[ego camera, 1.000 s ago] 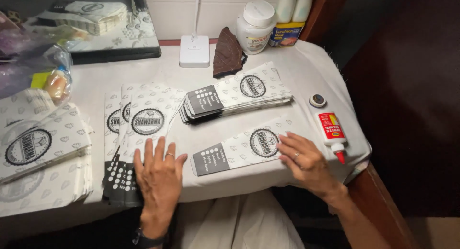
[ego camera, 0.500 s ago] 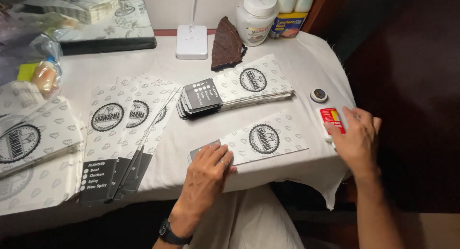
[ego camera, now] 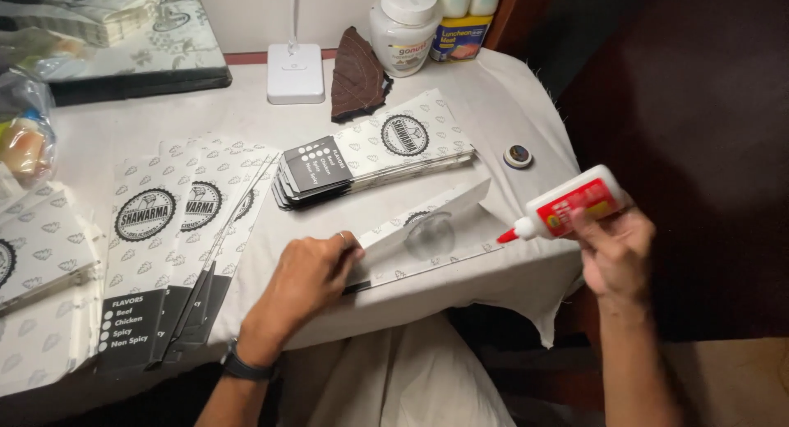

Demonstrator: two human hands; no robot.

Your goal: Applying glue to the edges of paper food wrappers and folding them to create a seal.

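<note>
- Your left hand (ego camera: 308, 275) lies palm-down, fingers together, pressing on the near-left end of a printed paper sleeve (ego camera: 427, 230) at the near edge of the table (ego camera: 246, 115); a ring shows on one finger, a dark band on the wrist.
- Your right hand (ego camera: 616, 250) is closed around a white glue bottle (ego camera: 571, 203) with a red label, held tilted off the table's right edge, its red nozzle pointing left toward the sleeve's right end, just short of it.
- That sleeve lies between your hands with its upper flap lifted, the far-right corner raised and the inner face showing.
- Farther from you, a stack of flat sleeves (ego camera: 378, 156) rests near the table's middle.
- To the left, several more flat sleeves (ego camera: 164, 230) lie fanned out, dark ends toward you.
- A small round cap (ego camera: 518, 155) sits near the right edge.
- At the far side stand a white lamp base (ego camera: 295, 72), a brown cloth piece (ego camera: 357, 73) and a white jar (ego camera: 404, 26).
</note>
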